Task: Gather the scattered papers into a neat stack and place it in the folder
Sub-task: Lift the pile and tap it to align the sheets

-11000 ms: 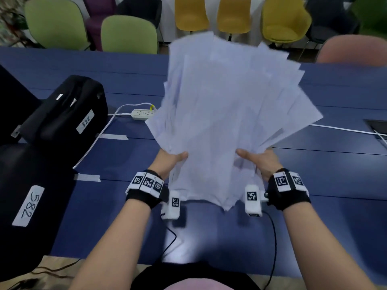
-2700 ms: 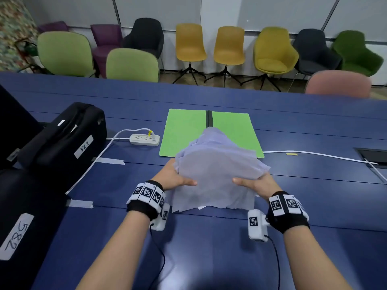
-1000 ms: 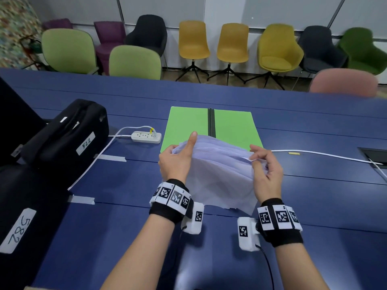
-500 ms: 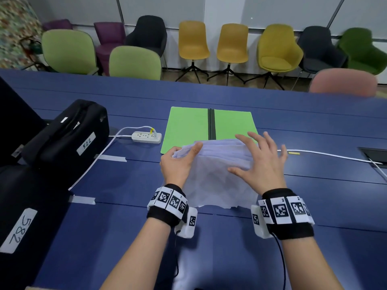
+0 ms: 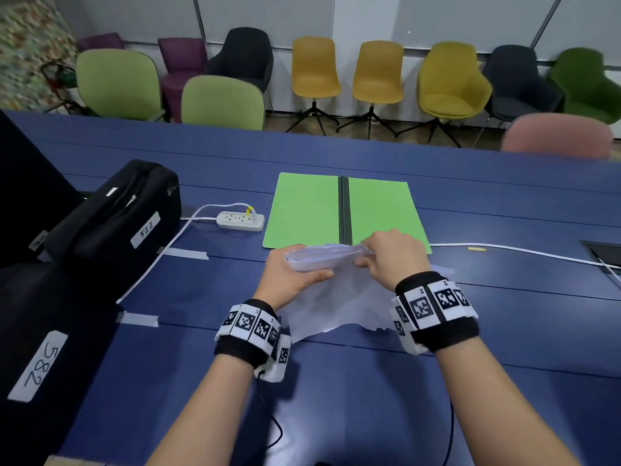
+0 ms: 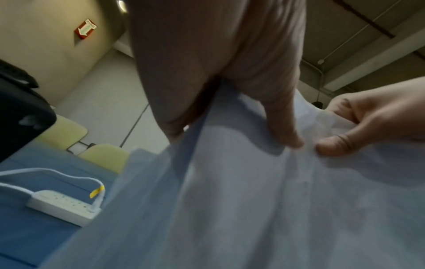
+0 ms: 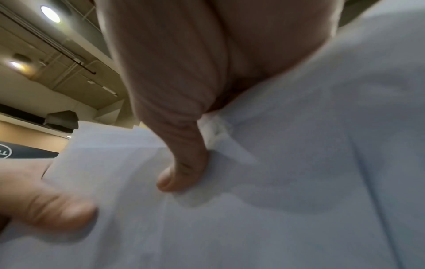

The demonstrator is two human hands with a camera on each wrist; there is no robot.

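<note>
A loose bundle of white papers [image 5: 339, 294] stands on its ragged lower edge on the blue table [image 5: 336, 381], its top edge bent toward me. My left hand [image 5: 290, 275] grips the bundle's upper left part, thumb on the near face. My right hand [image 5: 391, 255] pinches the top edge at the right, fingers curled over it. In the wrist views the papers [image 6: 253, 209] [image 7: 276, 200] fill the frame, with a thumb pressed on them. The open green folder [image 5: 305, 210] lies flat just beyond the papers; its near edge is partly hidden by them.
A white power strip [image 5: 240, 220] with its cable lies left of the folder. Black cases labelled 522 [image 5: 114, 223] and 582 [image 5: 37, 348] stand at the left. A white cable [image 5: 521, 252] runs to the right. Chairs line the table's far side.
My right hand went from lying flat and spread on the papers to pinching their top edge. The bundle's top has folded lower toward me. The left hand keeps its grip.
</note>
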